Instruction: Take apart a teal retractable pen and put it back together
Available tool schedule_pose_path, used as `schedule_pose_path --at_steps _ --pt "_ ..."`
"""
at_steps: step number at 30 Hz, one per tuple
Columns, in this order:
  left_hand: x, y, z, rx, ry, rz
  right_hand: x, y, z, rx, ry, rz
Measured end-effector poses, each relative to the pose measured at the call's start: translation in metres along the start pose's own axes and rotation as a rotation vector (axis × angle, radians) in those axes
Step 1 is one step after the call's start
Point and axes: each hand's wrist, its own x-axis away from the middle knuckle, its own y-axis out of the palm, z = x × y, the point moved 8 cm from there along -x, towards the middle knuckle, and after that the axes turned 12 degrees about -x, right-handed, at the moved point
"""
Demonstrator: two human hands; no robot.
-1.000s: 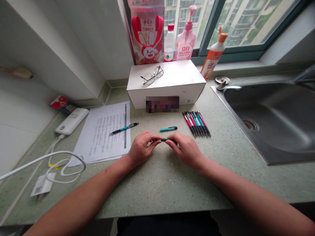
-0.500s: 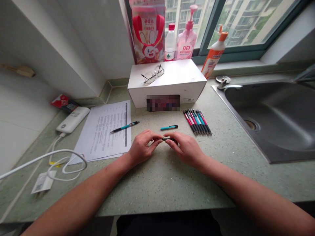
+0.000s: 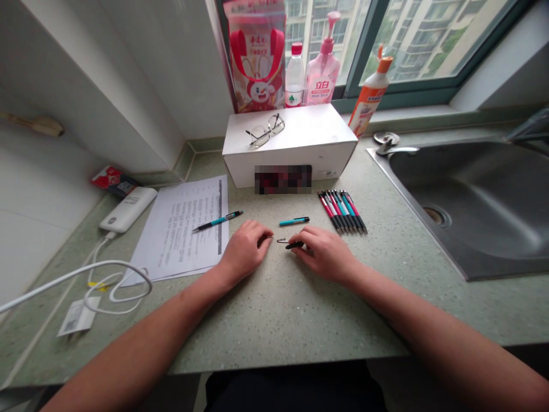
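Note:
My right hand [image 3: 326,254] pinches the black grip section of a pen [image 3: 294,245]; a thin silvery piece [image 3: 281,241] juts out just left of its fingertips. Across a small gap, my left hand [image 3: 245,249] has thumb and forefinger pressed together on something tiny, too small to name. A turquoise pen barrel with a black end [image 3: 294,221] lies on the counter just beyond the hands. To the left, a whole turquoise and black pen [image 3: 218,221] rests across the printed sheets [image 3: 171,234]. Several red, white and turquoise pens [image 3: 342,212] lie in a row at the right.
Behind the pens stands a white box [image 3: 291,131] with glasses [image 3: 266,131] on top. A steel sink [image 3: 463,200] is set into the counter at right. On the left are a white power bank [image 3: 128,209] and its looped cable [image 3: 115,292]. Bottles [image 3: 323,74] line the window.
My hands have drawn apart, leaving a gap between their fingertips. The black pen part stays in my right hand and is now more exposed. The pens on the counter have not moved.

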Motion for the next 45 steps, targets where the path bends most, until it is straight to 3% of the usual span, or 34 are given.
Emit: schedule_pose_path --at_steps 6,12,22,25,31,39,45 --pt "-0.001 0.004 -0.001 -0.018 0.028 -0.021 0.001 0.007 0.001 0.050 -0.006 -0.059" --pt "0.001 -0.007 0.004 0.281 -0.040 0.031 -0.001 -0.005 -0.008 -0.022 -0.075 0.109" --pt "0.005 0.005 0.003 0.677 -0.238 -0.052 0.000 -0.016 -0.019 -0.137 -0.152 0.279" --pt "0.005 0.003 0.002 0.677 -0.233 -0.016 0.000 -0.014 -0.016 -0.139 -0.117 0.275" --pt "0.006 -0.010 0.013 0.485 -0.066 0.093 -0.002 -0.008 -0.008 -0.088 0.017 0.150" --pt "0.005 -0.010 0.011 0.480 -0.057 0.107 -0.001 -0.009 -0.007 -0.109 0.019 0.170" --pt "0.005 -0.010 0.014 0.451 -0.032 0.117 -0.002 -0.003 0.000 -0.079 0.057 0.101"
